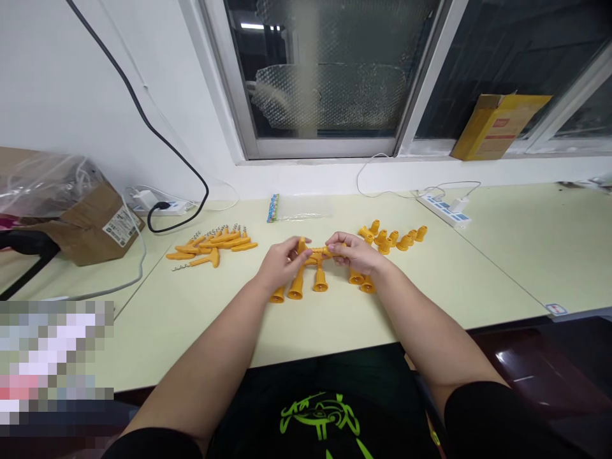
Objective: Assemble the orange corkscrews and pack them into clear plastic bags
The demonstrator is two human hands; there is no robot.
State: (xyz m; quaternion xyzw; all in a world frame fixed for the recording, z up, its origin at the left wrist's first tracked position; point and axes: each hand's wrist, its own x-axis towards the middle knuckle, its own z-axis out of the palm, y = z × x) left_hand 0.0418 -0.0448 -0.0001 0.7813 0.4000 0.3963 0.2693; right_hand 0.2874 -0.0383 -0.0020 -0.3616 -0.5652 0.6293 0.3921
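Observation:
Over the middle of the table, my left hand (284,262) is closed on the T-shaped handle of a yellow corkscrew (302,243). Its shaft points right, toward my right hand (356,253), whose fingers pinch a yellow piece at the far end, apparently a bell-shaped sleeve; my fingers cover most of it. No metal spiral shows between the hands. Below them stand several yellow bell-shaped sleeves, among them one in the middle (320,282), one by my left wrist (295,288) and one under my right hand (367,285).
Left lies a pile of yellow corkscrews (224,241) with metal spirals. More bell-shaped sleeves (385,245) stand at the right. A clear plastic bag (301,208) lies behind. Also around are a cardboard box (95,223), a power strip (442,209) and a black cable (138,105).

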